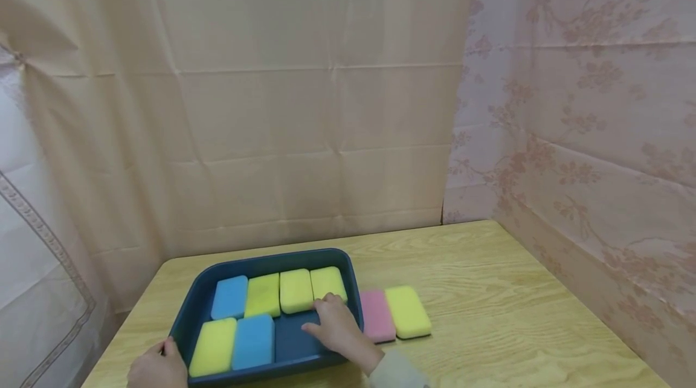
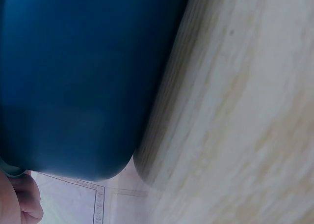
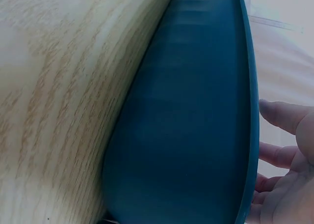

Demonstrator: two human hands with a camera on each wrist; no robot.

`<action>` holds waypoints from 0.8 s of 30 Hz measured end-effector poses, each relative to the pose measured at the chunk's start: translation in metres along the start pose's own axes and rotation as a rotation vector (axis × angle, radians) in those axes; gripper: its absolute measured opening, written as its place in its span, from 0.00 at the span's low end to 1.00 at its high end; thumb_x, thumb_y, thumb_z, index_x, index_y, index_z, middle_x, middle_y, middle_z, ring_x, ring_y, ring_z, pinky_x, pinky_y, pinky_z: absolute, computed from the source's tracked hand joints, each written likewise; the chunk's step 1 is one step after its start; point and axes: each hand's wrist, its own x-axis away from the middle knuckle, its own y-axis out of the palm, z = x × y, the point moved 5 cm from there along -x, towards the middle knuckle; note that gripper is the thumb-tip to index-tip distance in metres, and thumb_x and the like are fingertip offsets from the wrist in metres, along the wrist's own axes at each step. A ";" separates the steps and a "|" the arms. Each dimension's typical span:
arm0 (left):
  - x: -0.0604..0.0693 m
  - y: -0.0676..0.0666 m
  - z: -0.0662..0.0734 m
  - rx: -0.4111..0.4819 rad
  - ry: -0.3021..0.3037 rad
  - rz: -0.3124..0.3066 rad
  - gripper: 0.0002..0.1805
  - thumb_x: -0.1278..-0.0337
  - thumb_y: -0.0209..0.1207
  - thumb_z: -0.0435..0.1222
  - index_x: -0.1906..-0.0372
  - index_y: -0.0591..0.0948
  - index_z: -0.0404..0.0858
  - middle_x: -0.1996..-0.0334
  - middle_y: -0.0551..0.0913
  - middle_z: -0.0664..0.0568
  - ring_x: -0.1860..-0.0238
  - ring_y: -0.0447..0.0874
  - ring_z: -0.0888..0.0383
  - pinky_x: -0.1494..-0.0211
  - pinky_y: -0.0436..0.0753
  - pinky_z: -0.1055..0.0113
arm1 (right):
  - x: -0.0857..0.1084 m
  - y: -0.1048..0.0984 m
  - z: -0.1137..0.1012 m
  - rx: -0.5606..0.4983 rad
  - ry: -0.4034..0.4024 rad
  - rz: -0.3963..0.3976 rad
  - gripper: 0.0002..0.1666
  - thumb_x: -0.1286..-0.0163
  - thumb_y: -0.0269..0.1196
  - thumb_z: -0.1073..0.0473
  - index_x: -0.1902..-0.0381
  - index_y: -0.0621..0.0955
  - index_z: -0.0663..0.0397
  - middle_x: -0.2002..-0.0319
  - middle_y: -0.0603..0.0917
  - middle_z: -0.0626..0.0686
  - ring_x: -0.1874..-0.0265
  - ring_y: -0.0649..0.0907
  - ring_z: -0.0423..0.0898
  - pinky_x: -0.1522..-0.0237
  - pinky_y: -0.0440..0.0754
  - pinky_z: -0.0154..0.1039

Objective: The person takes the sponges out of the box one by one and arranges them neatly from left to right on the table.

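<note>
My left hand point(image 1: 157, 366) grips the left rim of a dark blue tray point(image 1: 283, 370); in the left wrist view its curled fingers point(image 2: 29, 199) show at the tray's edge. Over the tray's right part, my right hand point(image 1: 338, 326) reaches in, its fingertips at the near edge of a yellow sponge point(image 1: 328, 281) in the back right corner. Left of that sponge, the back row has two yellow sponges point(image 1: 296, 291) and a blue sponge point(image 1: 229, 297). The front row has a yellow sponge point(image 1: 213, 347) and a blue sponge point(image 1: 254, 341). Bare tray floor point(image 1: 296, 336) shows beside them.
Against the tray's right outside lies a pink sponge point(image 1: 377, 315), with a yellow sponge point(image 1: 408, 311) beside it; both have dark undersides. Everything stands on a wood-grain table point(image 1: 500, 309). Beige cloth point(image 1: 304, 104) hangs behind, and flowered cloth point(image 1: 587, 104) at the right.
</note>
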 end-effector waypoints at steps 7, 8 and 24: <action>-0.003 0.003 0.000 -0.002 -0.040 -0.041 0.20 0.36 0.42 0.39 0.53 0.74 0.25 0.56 0.75 0.31 0.54 0.73 0.38 0.52 0.71 0.50 | -0.007 0.008 -0.011 0.151 -0.040 -0.037 0.22 0.48 0.67 0.47 0.62 0.81 0.58 0.69 0.75 0.51 0.68 0.73 0.44 0.71 0.73 0.34; -0.003 0.003 0.000 -0.007 -0.038 -0.044 0.20 0.35 0.41 0.39 0.53 0.74 0.26 0.56 0.75 0.31 0.54 0.73 0.38 0.52 0.71 0.50 | -0.008 0.009 -0.013 0.160 -0.038 -0.047 0.22 0.48 0.66 0.47 0.61 0.81 0.57 0.69 0.75 0.51 0.68 0.73 0.43 0.72 0.73 0.34; -0.006 0.009 -0.003 -0.018 -0.035 -0.048 0.21 0.36 0.41 0.39 0.53 0.74 0.26 0.57 0.75 0.31 0.55 0.73 0.38 0.53 0.71 0.50 | -0.030 0.039 -0.036 0.351 -0.137 -0.208 0.18 0.43 0.60 0.41 0.66 0.81 0.48 0.72 0.73 0.46 0.72 0.69 0.40 0.74 0.69 0.34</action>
